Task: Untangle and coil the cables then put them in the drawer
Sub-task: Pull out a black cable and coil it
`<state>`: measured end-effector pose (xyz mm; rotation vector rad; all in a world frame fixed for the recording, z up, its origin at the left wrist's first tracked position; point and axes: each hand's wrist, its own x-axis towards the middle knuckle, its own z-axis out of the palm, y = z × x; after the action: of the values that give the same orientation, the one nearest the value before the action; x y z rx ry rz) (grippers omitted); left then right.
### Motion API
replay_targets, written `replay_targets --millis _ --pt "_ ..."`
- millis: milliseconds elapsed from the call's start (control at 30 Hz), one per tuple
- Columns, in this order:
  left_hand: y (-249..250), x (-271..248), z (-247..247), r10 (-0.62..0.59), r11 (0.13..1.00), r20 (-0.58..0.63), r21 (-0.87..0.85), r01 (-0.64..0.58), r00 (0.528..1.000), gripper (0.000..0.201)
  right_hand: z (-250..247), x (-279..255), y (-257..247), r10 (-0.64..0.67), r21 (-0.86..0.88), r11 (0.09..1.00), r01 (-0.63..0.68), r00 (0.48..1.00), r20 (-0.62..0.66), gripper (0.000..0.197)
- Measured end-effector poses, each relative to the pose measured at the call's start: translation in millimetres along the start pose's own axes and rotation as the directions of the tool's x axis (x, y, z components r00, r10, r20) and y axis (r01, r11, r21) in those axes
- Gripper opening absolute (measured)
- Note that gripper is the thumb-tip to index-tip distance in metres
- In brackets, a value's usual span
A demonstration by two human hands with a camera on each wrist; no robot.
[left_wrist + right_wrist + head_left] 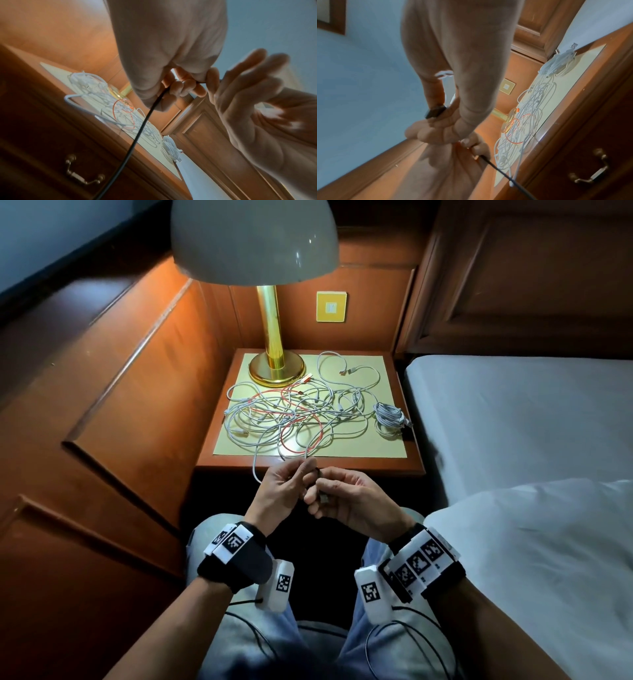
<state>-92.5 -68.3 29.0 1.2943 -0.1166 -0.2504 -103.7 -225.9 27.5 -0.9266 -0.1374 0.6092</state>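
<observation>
We pinch a black cable [137,134] between both hands [281,491] [346,501], its length hanging down before the nightstand [411,463].

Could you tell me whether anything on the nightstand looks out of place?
Yes: one white cable from the tangle droops over the nightstand's front edge, while a coiled bundle sits at the right edge.
</observation>
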Motion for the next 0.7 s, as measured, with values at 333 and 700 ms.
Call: replay_targets --millis 333,700 --pt "-29 -7 -4 0.018 0.874 0.045 0.484 -0.037 0.999 0.031 10 19 -24 -0.253 0.021 0.965 0.260 0.955 -0.157 0.013" --pt "-6 1 -24 0.251 0.644 0.104 0.725 -0.246 0.962 0.014 -27 20 1 -0.394 -0.786 0.598 0.159 0.912 -0.115 0.012"
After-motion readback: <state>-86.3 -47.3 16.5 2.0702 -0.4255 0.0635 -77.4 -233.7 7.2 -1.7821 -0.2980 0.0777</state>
